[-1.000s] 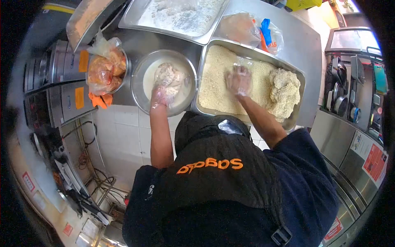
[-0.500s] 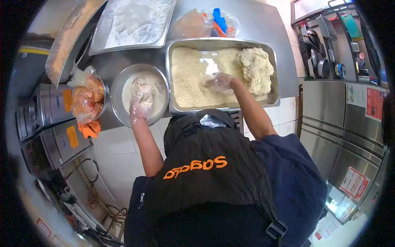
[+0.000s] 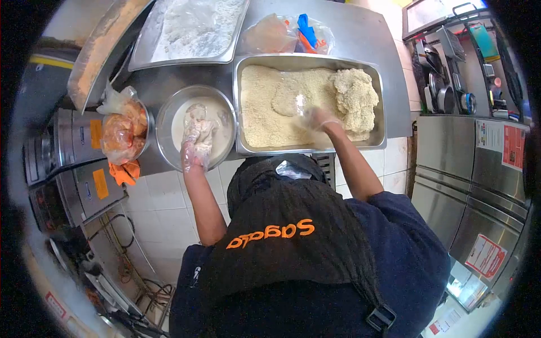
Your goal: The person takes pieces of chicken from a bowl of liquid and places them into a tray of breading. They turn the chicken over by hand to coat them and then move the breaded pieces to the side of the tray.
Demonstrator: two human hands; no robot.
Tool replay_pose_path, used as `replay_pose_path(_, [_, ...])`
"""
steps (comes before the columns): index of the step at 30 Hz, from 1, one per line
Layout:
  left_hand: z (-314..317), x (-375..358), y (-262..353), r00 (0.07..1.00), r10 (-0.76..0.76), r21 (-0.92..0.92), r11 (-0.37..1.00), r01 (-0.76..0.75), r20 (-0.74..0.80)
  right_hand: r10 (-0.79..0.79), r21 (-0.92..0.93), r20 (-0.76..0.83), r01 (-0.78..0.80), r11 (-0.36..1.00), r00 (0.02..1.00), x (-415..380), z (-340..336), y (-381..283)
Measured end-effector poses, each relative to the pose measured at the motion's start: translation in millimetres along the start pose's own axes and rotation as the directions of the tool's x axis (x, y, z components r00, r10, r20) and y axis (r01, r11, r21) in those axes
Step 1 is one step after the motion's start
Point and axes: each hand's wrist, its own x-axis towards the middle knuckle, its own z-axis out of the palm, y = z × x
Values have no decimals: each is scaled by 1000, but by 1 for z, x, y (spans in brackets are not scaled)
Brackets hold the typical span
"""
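Observation:
My left hand [image 3: 196, 153], in a clear plastic glove, reaches into a round metal bowl [image 3: 164, 130] of milky batter [image 3: 179, 118]. Its fingers are closed on a pale, batter-coated piece of meat [image 3: 197, 119], whose exact cut I cannot make out. My right hand [image 3: 319, 119], also gloved, is over a steel tray [image 3: 384, 112] of breadcrumbs [image 3: 256, 121]. Motion smears its fingers. Just ahead of it lies a flat, crumb-covered piece [image 3: 286, 100]. Several breaded pieces [image 3: 356, 104] are piled at the tray's right end.
Behind the bowl stands a tray of white flour [image 3: 194, 34]. Plastic bags [image 3: 273, 35] lie behind the crumb tray. At left is a bagged container of orange-red food [image 3: 125, 132] beside an orange cloth [image 3: 125, 173]. Steel refrigerator doors [image 3: 442, 152] stand at right.
My right hand has drawn back toward the right and nearer my body, uncovering the crumb-covered piece. My left hand stays in the bowl. The whole view has shifted slightly.

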Motion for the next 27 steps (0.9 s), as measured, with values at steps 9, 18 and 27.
replay_pose_path(9, [-22, 6, 7, 998, -11, 20, 1000, 13, -54, -561, 615, 225, 330, 716, 797, 88, 106, -26])
replay_pose_path(18, [8, -4, 17, 999, 36, 19, 999, -36, -24, -155, -29, -334, 155, 988, 929, 108, 52, -13])
replay_pose_path(27, [3, 8, 18, 998, 58, 246, 968, -58, 8, 90, 113, -550, -33, 993, 830, 145, 13, 10])
